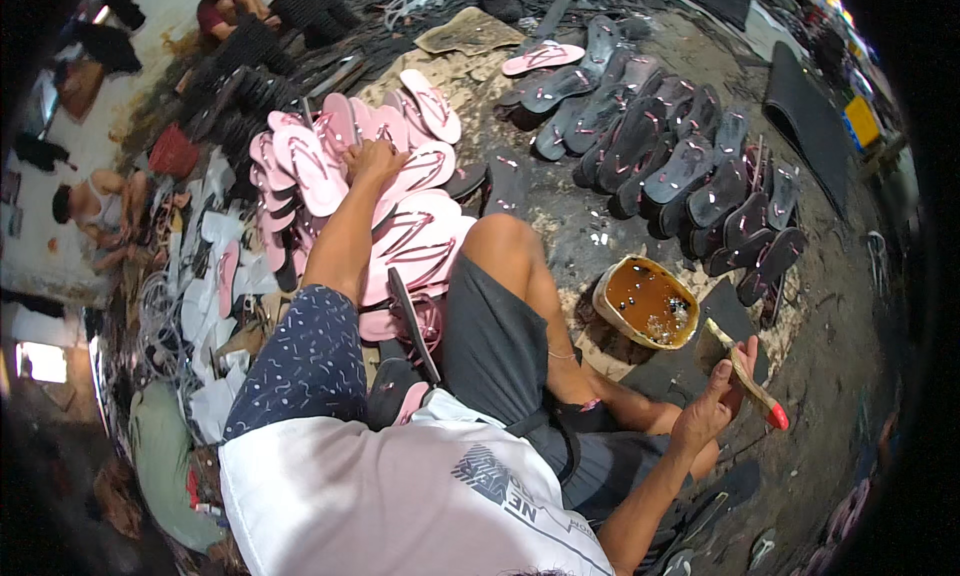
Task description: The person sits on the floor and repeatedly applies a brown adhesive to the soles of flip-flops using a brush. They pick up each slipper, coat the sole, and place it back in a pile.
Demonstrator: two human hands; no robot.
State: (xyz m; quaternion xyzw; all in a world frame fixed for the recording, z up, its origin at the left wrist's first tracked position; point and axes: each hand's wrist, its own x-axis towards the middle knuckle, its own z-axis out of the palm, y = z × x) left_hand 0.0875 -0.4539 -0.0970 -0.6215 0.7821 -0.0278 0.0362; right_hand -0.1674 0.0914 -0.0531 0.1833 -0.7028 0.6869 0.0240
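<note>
My left hand reaches into a crowded pile of pink flip-flops and closes on one pink flip-flop; its fingertips are partly hidden. Low at the right, my right hand grips a brush with a worn wooden handle and a red end. The brush's pale tip points up toward a tub of brown liquid, apart from it. Dark bits and pale froth float in that liquid. More pink flip-flops with dark red straps lie stacked between my left forearm and my raised knee.
Rows of black flip-flops cover the ground at the right. A single pink flip-flop lies beyond them. A dark sheet lies at the far right. White scraps are heaped at the left, where a person sits. Another person sits farther back.
</note>
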